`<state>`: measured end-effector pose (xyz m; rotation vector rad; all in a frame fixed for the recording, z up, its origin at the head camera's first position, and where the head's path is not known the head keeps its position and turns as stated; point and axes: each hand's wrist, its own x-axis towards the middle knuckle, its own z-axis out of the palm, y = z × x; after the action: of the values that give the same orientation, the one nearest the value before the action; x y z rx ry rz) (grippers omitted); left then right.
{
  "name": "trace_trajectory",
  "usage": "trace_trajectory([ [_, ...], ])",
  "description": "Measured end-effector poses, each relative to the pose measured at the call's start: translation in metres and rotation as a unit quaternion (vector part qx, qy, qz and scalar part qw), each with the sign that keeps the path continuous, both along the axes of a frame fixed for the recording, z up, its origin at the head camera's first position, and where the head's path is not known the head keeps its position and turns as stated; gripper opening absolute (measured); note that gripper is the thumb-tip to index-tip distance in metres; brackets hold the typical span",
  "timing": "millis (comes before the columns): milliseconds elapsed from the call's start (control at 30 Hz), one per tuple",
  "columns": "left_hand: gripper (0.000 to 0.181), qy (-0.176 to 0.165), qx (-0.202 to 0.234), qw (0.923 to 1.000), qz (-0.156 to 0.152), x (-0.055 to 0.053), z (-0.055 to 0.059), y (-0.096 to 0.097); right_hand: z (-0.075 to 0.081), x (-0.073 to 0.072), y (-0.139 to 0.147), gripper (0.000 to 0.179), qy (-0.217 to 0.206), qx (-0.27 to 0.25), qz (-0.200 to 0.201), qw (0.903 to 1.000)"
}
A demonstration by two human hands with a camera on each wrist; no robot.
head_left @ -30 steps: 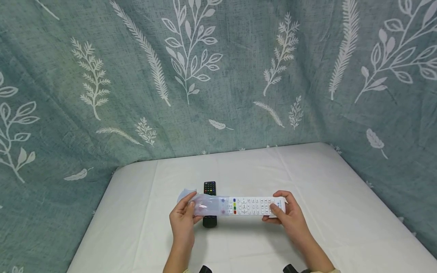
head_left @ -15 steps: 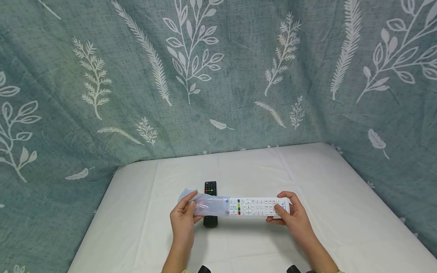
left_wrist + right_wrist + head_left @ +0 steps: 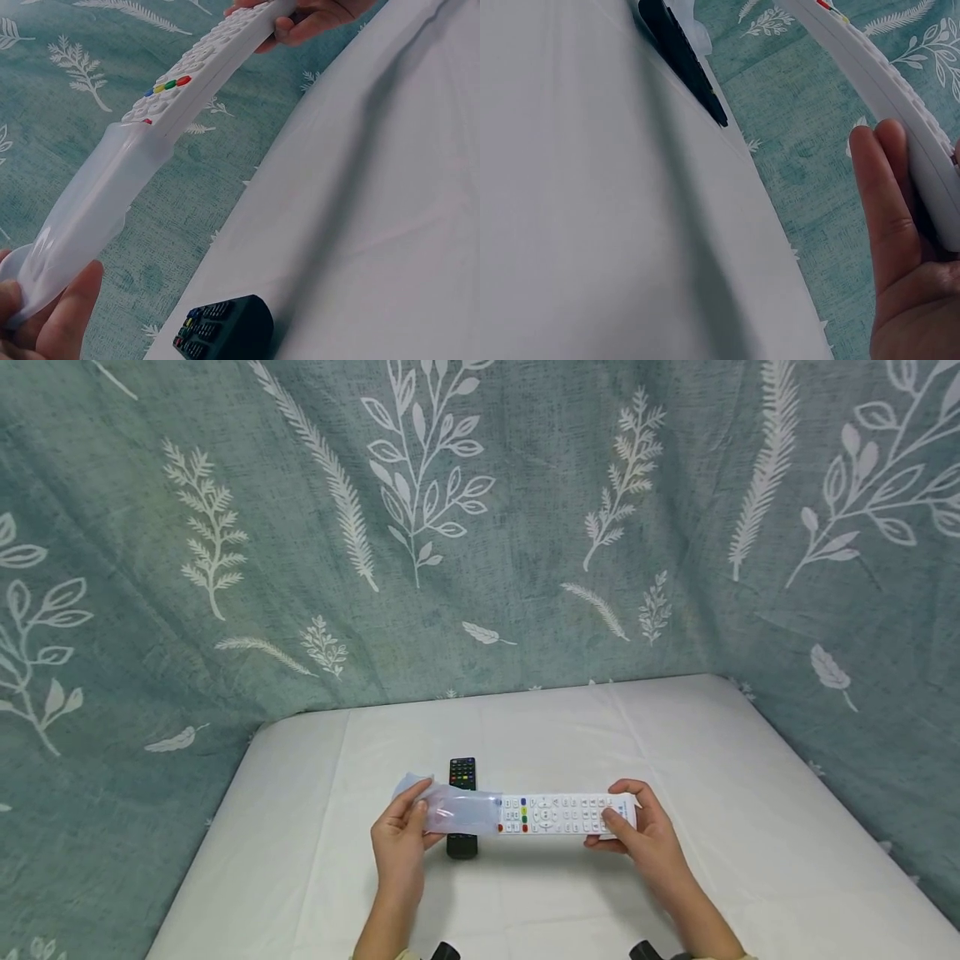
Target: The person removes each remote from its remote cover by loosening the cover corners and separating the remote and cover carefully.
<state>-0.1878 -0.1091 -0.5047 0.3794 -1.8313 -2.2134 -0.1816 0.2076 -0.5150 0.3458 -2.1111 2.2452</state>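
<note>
A white remote control (image 3: pixel 566 814) with several coloured buttons is held level above the table, partly inside a translucent plastic sleeve (image 3: pixel 465 811). My left hand (image 3: pixel 401 852) pinches the loose far-left end of the sleeve between thumb and fingers. At the other end, my right hand (image 3: pixel 648 839) grips the bare remote, thumb on the button face and fingers behind. The left wrist view shows the sleeve (image 3: pixel 97 202) covering the remote's near end. Beneath the sleeve a black remote (image 3: pixel 462 847) lies on the table, its middle hidden in the head view.
The table bears a white cloth (image 3: pixel 555 902). Behind and beside it hangs a green curtain (image 3: pixel 525 510) with white leaf prints. Dark wrist devices (image 3: pixel 643 950) show at the bottom edge of the head view.
My right hand has moved a little to the right with the white remote, sliding it partly out of the sleeve. More buttons show. My left hand stays nearly in place, and the black remote lies still.
</note>
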Motion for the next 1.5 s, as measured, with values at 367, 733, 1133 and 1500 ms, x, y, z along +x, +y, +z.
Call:
trace_trajectory([
  [367,0.029,0.008,-0.001,0.9999,0.013,0.0,0.0,-0.007,-0.004,-0.001,0.004,0.027,-0.007,0.011,-0.009,0.9999],
  [733,0.031,0.002,-0.01,0.9996,0.026,-0.006,0.003,-0.021,0.0,0.005,0.023,0.027,-0.009,0.049,-0.062,0.9968],
  [1133,0.032,-0.017,-0.022,0.9994,0.018,-0.007,0.004,-0.013,0.0,0.003,0.02,0.027,-0.027,0.042,-0.082,0.9954],
  [1500,0.034,-0.019,-0.03,0.9994,0.003,-0.016,0.003,-0.001,-0.007,0.0,0.019,0.028,-0.046,0.005,-0.118,0.992],
])
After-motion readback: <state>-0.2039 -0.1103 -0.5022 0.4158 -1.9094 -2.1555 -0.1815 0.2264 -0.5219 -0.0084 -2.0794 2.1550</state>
